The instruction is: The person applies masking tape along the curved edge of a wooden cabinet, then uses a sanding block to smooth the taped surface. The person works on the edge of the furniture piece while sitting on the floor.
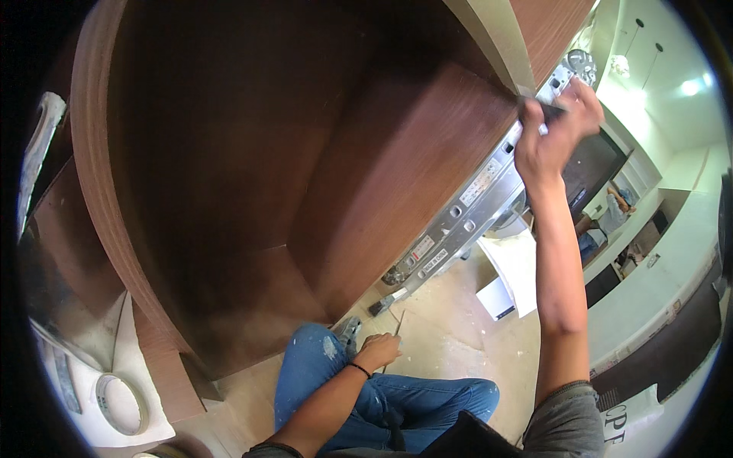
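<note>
My right hand (564, 123) is raised at the front edge (507, 51) of a dark brown wooden cabinet (395, 172). Its fingers close around a small dark block (550, 113) that meets the edge; blur hides what kind of block it is. Low by my knee, my left hand (381, 350) is closed around a thin stick (401, 326), whose ends show above and below the fist. Along the cabinet's right side runs an aluminium ladder or folding platform (452, 223) with labels and paint spots. Near its lower end is a paintbrush (387, 301) with dark bristles.
A roll of masking tape (121, 404) lies on a white sheet (152, 423) at lower left. White boards or papers (512, 275) are on the dusty floor (441, 332) at right. Another person (607, 220) stands in the background with arms raised.
</note>
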`<control>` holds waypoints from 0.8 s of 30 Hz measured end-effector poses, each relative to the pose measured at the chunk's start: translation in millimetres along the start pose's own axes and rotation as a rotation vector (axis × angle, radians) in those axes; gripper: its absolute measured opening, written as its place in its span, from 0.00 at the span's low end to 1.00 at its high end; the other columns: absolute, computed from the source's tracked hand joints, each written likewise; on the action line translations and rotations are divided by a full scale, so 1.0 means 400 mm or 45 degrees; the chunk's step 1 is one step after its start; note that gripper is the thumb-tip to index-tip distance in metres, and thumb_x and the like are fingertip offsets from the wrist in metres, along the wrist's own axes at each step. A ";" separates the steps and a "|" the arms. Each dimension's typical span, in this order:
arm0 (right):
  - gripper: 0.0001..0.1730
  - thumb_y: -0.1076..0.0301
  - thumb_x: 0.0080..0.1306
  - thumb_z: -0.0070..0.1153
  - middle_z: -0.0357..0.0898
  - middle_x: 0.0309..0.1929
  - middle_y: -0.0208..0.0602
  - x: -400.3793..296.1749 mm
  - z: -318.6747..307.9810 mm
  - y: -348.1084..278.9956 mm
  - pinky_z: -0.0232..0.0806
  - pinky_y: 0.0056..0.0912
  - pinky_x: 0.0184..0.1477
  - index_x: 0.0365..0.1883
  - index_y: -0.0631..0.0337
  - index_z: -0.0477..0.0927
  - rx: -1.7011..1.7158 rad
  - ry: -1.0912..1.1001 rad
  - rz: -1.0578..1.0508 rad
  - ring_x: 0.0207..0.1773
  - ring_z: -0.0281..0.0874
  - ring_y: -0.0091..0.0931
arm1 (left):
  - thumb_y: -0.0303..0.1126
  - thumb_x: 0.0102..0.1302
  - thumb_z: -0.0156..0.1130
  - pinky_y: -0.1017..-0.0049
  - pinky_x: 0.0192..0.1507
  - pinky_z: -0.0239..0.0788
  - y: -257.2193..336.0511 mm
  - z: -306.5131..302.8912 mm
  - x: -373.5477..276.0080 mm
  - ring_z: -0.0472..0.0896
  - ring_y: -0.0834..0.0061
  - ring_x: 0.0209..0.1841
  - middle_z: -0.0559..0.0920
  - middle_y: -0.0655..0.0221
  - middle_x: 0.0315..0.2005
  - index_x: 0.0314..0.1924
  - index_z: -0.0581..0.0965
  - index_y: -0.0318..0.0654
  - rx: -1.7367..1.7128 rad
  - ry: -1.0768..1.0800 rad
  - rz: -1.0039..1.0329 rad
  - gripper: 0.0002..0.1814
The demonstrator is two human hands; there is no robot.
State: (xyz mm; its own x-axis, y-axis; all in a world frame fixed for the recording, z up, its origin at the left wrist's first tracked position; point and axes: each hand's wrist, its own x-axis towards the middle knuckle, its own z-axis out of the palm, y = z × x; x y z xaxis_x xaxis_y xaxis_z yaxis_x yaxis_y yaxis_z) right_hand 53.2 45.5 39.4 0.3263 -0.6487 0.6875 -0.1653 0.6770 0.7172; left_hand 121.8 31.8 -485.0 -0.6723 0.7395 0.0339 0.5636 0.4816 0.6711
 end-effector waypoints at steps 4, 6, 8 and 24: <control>0.28 0.43 0.74 0.61 0.66 0.65 0.53 -0.210 -0.182 -0.018 0.53 0.59 0.70 0.47 0.60 0.70 0.086 -0.133 0.269 0.67 0.61 0.46 | 0.45 0.76 0.62 0.53 0.59 0.75 0.042 -0.122 -0.041 0.84 0.47 0.55 0.86 0.51 0.51 0.61 0.81 0.39 -0.228 0.276 0.180 0.22; 0.26 0.45 0.75 0.60 0.66 0.65 0.53 -0.287 -0.232 -0.048 0.55 0.56 0.70 0.46 0.60 0.68 0.201 -0.084 0.444 0.66 0.63 0.44 | 0.45 0.77 0.61 0.54 0.57 0.76 0.088 -0.240 -0.077 0.84 0.47 0.54 0.85 0.50 0.50 0.62 0.81 0.39 -0.341 0.486 0.246 0.22; 0.26 0.45 0.78 0.55 0.67 0.63 0.52 -0.362 -0.273 -0.086 0.56 0.52 0.70 0.48 0.62 0.69 0.271 -0.042 0.563 0.67 0.64 0.42 | 0.43 0.77 0.62 0.56 0.54 0.77 0.149 -0.382 -0.141 0.85 0.47 0.50 0.85 0.51 0.49 0.60 0.82 0.38 -0.326 0.808 0.331 0.20; 0.18 0.56 0.83 0.52 0.69 0.59 0.44 -0.761 -0.321 -0.320 0.60 0.53 0.72 0.47 0.64 0.69 0.766 0.275 1.318 0.68 0.70 0.44 | 0.37 0.61 0.77 0.57 0.67 0.66 0.677 -1.177 -0.719 0.77 0.52 0.63 0.81 0.57 0.57 0.66 0.78 0.42 2.484 1.501 -0.259 0.33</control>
State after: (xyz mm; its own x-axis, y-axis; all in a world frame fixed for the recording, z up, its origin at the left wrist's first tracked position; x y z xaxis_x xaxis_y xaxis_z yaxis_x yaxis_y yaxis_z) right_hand 94.4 200.8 -276.2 -0.0772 0.2128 0.9740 -0.8257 0.5338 -0.1821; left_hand 241.8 -271.8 35.8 -0.2416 0.4815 0.8425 -0.3853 0.7492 -0.5387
